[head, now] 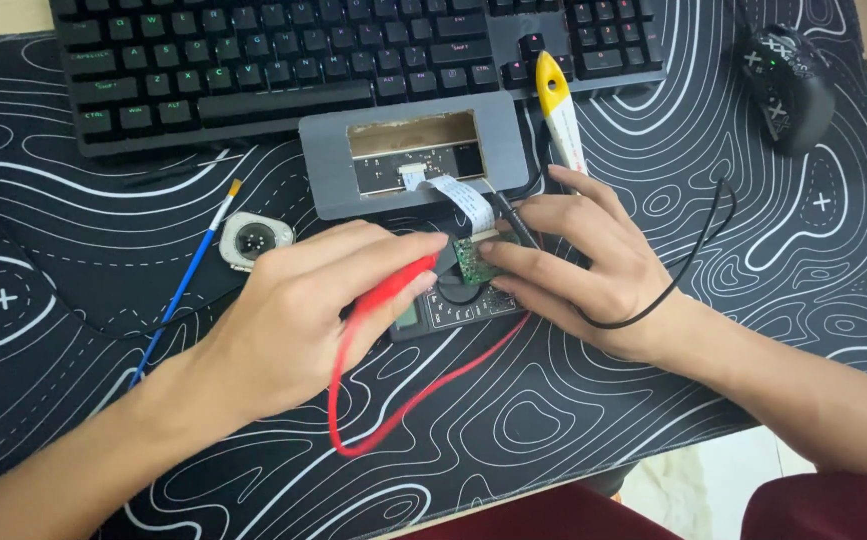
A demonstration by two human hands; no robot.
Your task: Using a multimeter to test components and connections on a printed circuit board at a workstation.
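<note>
My left hand [288,320] is closed around the red probe [398,283], pinched between thumb and forefinger, its tip pointing toward 3 o'clock at the small green board [473,260]. The red lead [393,400] loops down from that hand toward 6 o'clock and curves back up to the meter [453,305], which lies on the surface under both hands.

My right hand [578,270] grips the black probe [513,220] up near the forefinger, the shaft slanting toward 11 o'clock. The lower fingers of that hand press on the board's right edge, so the board sits right between the two sets of fingertips, touching the right ones and met by the red tip from the left. The black lead [698,255] arcs off at 3 o'clock around my wrist.

A white ribbon cable [458,197] runs from the board toward 12 o'clock into the open window of a grey case [323,160]. Beyond the case, at 12 o'clock, is a keyboard [253,60]. A yellow-handled tool [558,115] lies at 1 o'clock, just above my right hand. A mouse [788,85] sits well off at 2 o'clock. At 9 o'clock from the left hand lie a small round grey part [253,240] and a blue brush [188,280]. All rests on a black mat [73,210] with white contour lines.
</note>
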